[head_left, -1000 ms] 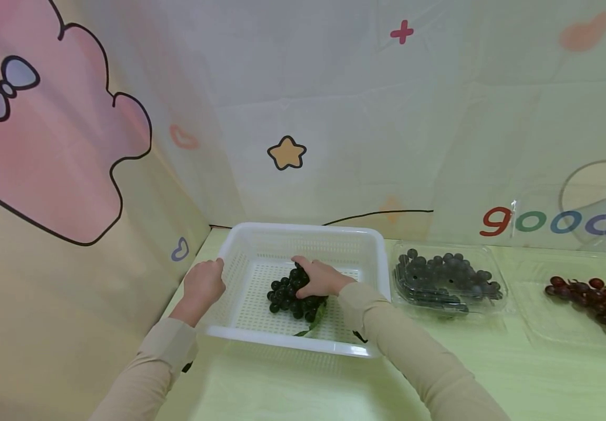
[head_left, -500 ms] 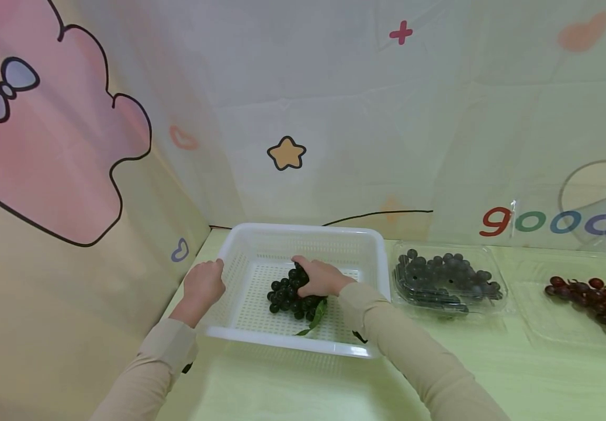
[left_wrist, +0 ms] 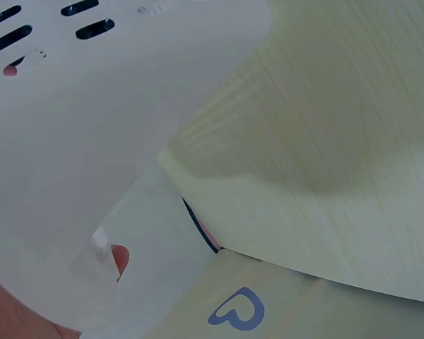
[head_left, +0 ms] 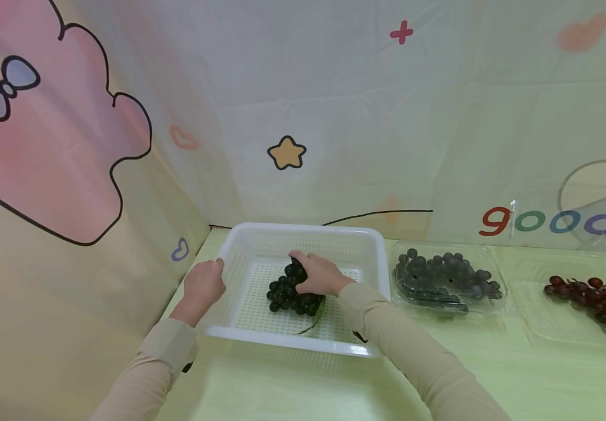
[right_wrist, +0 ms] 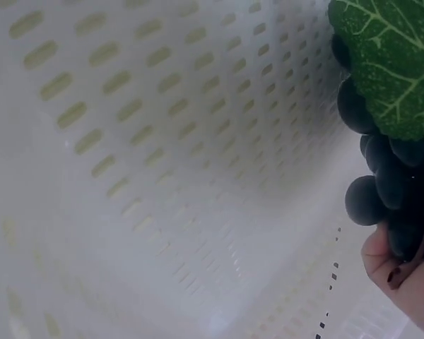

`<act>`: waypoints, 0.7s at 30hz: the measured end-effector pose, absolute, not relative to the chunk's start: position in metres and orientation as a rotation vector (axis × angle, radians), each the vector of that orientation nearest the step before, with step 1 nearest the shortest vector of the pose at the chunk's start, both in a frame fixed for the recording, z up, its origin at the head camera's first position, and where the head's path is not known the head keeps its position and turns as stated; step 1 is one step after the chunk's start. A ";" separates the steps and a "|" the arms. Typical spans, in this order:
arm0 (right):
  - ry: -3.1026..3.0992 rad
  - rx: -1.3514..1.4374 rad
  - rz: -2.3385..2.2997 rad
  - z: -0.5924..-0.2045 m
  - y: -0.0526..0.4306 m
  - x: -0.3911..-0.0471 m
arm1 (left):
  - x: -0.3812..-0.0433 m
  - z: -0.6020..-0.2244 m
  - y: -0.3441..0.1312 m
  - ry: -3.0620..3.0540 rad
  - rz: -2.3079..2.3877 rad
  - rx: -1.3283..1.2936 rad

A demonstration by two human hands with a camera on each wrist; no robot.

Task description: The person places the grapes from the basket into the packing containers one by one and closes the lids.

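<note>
My left hand (head_left: 204, 286) grips the left rim of a white perforated plastic basket (head_left: 303, 345). Inside the basket, my right hand (head_left: 321, 275) holds the upper end of a bunch of dark grapes (head_left: 283, 294). A green leaf (head_left: 315, 316) hangs from the bunch on its near side. Up close in the right wrist view, the veined leaf (right_wrist: 399, 63) covers part of the grapes (right_wrist: 367, 201), and a thumb or fingertip lies by the brown stem (right_wrist: 410, 272). Mostly the basket's outer wall (left_wrist: 127, 99) fills the left wrist view, with only a sliver of the hand.
Right of the basket stands a clear clamshell box (head_left: 452, 304) with dark grapes in it. Farther right, an open clear container (head_left: 536, 327) holds reddish grapes (head_left: 597, 301). A printed curtain (head_left: 334, 146) closes off the back and left of the light green table (head_left: 292, 392).
My right hand has risen slightly, tilting the top of the grape bunch up. The leaf has turned and now shows edge-on. My left hand and the basket stay put.
</note>
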State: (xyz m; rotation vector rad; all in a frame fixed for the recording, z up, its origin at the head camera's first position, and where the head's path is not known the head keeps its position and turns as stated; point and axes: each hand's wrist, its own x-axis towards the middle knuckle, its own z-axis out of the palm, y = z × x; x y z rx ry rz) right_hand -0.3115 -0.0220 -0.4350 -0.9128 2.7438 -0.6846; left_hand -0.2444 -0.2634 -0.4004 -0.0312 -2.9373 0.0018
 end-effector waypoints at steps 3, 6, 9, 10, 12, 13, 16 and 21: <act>2.760 -0.949 -0.708 -0.434 -0.022 -0.311 | -0.245 -0.400 -0.263 -2.942 0.001 -0.029; 2.772 -0.974 -0.734 -0.433 -0.021 -0.310 | -0.245 -0.400 -0.263 -2.947 -0.001 -0.026; 2.788 -0.992 -0.752 -0.432 -0.021 -0.310 | -0.245 -0.400 -0.263 -2.949 -0.002 -0.025; 2.792 -0.999 -0.758 -0.432 -0.021 -0.310 | -0.245 -0.400 -0.264 -2.949 -0.002 -0.025; 2.802 -1.009 -0.774 -0.431 -0.020 -0.310 | -0.245 -0.401 -0.264 -2.950 -0.003 -0.025; 2.806 -1.010 -0.780 -0.431 -0.020 -0.310 | -0.245 -0.401 -0.264 -2.949 -0.003 -0.026; 2.812 -1.004 -0.805 -0.432 -0.020 -0.312 | -0.245 -0.401 -0.265 -2.950 -0.002 -0.026; 2.819 -0.969 -0.841 -0.432 -0.020 -0.314 | -0.245 -0.401 -0.265 -2.954 0.002 -0.021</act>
